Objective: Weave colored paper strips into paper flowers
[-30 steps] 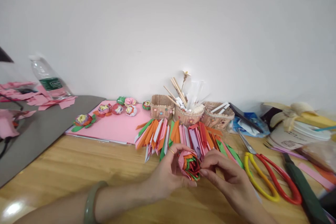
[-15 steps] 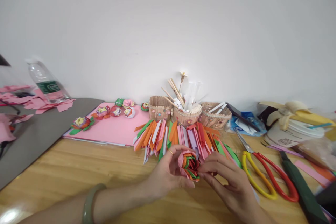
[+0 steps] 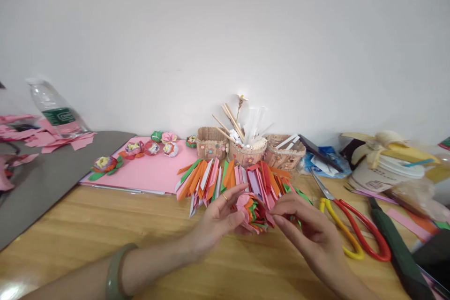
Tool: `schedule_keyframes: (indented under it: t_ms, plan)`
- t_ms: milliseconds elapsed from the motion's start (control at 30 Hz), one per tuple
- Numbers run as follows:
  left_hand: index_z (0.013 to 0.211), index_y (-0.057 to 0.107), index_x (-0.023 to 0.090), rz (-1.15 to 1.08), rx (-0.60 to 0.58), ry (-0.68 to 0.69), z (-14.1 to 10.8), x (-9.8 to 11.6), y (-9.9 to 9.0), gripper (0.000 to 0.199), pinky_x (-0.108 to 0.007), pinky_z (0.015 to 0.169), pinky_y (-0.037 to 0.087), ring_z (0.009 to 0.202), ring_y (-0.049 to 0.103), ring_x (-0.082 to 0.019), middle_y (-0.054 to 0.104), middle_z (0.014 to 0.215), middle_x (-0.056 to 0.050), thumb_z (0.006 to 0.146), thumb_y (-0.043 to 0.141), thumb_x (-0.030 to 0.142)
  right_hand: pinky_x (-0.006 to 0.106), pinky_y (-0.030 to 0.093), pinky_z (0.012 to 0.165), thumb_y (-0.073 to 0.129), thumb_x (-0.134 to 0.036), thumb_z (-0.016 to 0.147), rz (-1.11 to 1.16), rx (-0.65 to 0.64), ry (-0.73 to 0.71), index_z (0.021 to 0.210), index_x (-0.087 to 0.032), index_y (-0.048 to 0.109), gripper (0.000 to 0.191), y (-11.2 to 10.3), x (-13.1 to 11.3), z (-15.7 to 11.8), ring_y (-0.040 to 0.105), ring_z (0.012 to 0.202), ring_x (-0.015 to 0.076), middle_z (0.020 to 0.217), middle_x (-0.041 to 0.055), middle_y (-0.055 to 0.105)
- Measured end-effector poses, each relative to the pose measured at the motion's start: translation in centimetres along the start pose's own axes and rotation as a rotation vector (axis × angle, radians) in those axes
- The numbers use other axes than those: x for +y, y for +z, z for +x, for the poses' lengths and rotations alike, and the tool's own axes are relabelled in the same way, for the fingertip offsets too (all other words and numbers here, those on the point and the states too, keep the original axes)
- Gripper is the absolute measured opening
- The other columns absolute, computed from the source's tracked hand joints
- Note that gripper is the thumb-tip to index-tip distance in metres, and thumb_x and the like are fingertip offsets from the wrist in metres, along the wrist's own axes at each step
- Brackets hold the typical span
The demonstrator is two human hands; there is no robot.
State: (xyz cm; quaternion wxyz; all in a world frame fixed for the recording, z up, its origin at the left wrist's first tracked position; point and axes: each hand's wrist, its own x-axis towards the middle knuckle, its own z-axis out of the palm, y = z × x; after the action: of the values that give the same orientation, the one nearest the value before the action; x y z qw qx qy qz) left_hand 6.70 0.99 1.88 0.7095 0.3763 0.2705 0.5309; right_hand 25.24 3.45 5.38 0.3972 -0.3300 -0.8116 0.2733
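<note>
At the left margin, I see pink paper scraps [image 3: 59, 141] cut off by the frame; a dark item among them is too unclear for me to name. A clear bottle [image 3: 58, 110] with a green label stands in these scraps. Next comes a pink sheet [image 3: 151, 173] bearing several small folded flowers [image 3: 133, 148].

The left forearm runs up from the lower edge, where it is cut off, and wears a pale green bangle [image 3: 115, 274]. The left hand [image 3: 218, 218] is curled around a paper flower [image 3: 252, 211], its thumb across the near side and its forefinger arched over the top; I cannot see its remaining fingertips, which lie behind the petals.

The flower is held above the wooden table [image 3: 168, 243], just in front of a fan of folded strips [image 3: 207, 180], and hides part of that fan. Its outer petals are pink, with orange and green layers inside and dark red toward the right; the centre is hard for me to make out.

The right hand [image 3: 311, 227] reaches in from the lower right, thumb and forefinger pinched together at the flower's right edge. Its other fingers fold inward, and the wrist leaves the frame.

Farther right lie scissors [image 3: 362, 229] with yellow and red handles, then a dark green tool [image 3: 395, 243]. A black object [image 3: 436, 255] is cut off by the right edge.
</note>
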Motion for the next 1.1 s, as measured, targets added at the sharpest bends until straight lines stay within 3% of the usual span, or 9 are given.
schedule_keyframes:
  t_ms: [167,300,467,567,633,733,833,933,1100]
  plan:
    - [0.117,0.050,0.026,0.047,-0.055,0.073,-0.1,-0.2,-0.2,0.047,-0.027,0.072,0.049,0.092,0.057,-0.017,0.054,0.116,-0.007,0.073,0.065,0.021,0.024,0.044,0.055,0.050,-0.029,0.085,-0.004,0.042,0.094,0.067,-0.020,0.059,0.021,0.0,-0.2,0.2,0.055,0.063,0.0147,0.068,0.0015,0.059]
    - [0.120,0.048,0.031,0.038,-0.056,0.136,0.1,-0.3,-0.3,0.058,-0.031,0.086,0.044,0.108,0.050,-0.019,0.049,0.123,-0.005,0.069,0.069,0.016,0.023,0.043,0.050,0.054,-0.029,0.082,-0.035,0.053,0.115,0.078,-0.020,0.059,0.011,0.5,0.1,-0.1,0.054,0.057,0.0130,0.067,0.0002,0.058]
    - [0.113,0.056,0.028,0.208,-0.087,0.174,0.0,-0.4,-0.3,0.053,-0.032,0.091,0.039,0.110,0.047,-0.021,0.052,0.118,-0.005,0.064,0.072,0.016,0.022,0.043,0.050,0.054,-0.020,0.081,-0.163,-0.001,-0.023,0.083,-0.021,0.058,0.005,0.7,0.3,-0.5,0.053,0.057,0.0123,0.069,0.0005,0.059]
    - [0.118,0.053,0.031,0.220,-0.129,0.107,-0.2,-0.4,-0.4,0.059,-0.032,0.087,0.041,0.116,0.043,-0.025,0.047,0.128,-0.006,0.063,0.074,0.024,0.021,0.046,0.051,0.052,-0.014,0.081,-0.204,-0.025,-0.128,0.085,-0.022,0.059,0.011,0.3,0.2,-0.4,0.056,0.059,0.0121,0.072,0.0014,0.060]
    - [0.127,0.042,0.034,0.132,-0.143,0.015,-0.3,-0.2,-0.4,0.069,-0.032,0.078,0.046,0.109,0.051,-0.026,0.039,0.136,-0.008,0.064,0.071,0.038,0.021,0.048,0.053,0.052,-0.011,0.080,-0.219,-0.025,-0.203,0.088,-0.022,0.059,0.015,0.1,0.2,-0.2,0.059,0.063,0.0126,0.075,0.0027,0.062]
    - [0.134,0.031,0.026,0.045,-0.146,-0.132,-0.2,0.0,-0.5,0.074,-0.029,0.059,0.049,0.078,0.065,-0.022,0.059,0.113,-0.015,0.071,0.057,0.054,0.021,0.049,0.056,0.053,-0.009,0.080,-0.306,0.005,-0.350,0.091,-0.022,0.061,0.018,-0.3,0.4,0.0,0.061,0.066,0.0131,0.076,0.0039,0.063]
    - [0.133,0.032,0.019,-0.001,-0.182,-0.239,0.0,0.2,-0.6,0.075,-0.024,0.052,0.049,0.066,0.067,-0.021,0.069,0.076,-0.008,0.070,0.064,0.044,0.020,0.046,0.050,0.050,-0.009,0.082,-0.424,0.056,-0.525,0.089,-0.019,0.063,0.018,-0.5,0.5,0.1,0.061,0.060,0.0123,0.070,0.0039,0.063]
    - [0.125,0.043,0.021,-0.110,-0.229,-0.329,0.1,0.2,-0.6,0.061,-0.021,0.050,0.050,0.073,0.068,-0.022,0.069,0.076,-0.007,0.070,0.067,0.034,0.020,0.045,0.049,0.047,-0.008,0.083,-0.450,0.058,-0.591,0.089,-0.017,0.063,0.019,-0.6,0.4,0.1,0.060,0.058,0.0114,0.067,0.0041,0.064]
    - [0.117,0.052,0.022,-0.185,-0.219,-0.390,0.2,0.1,-0.5,0.044,-0.018,0.046,0.050,0.075,0.068,-0.022,0.068,0.073,-0.005,0.076,0.061,0.035,0.020,0.046,0.051,0.050,-0.007,0.082,-0.435,0.063,-0.537,0.091,-0.018,0.062,0.019,-0.4,0.7,-0.2,0.061,0.062,0.0122,0.072,0.0046,0.064]
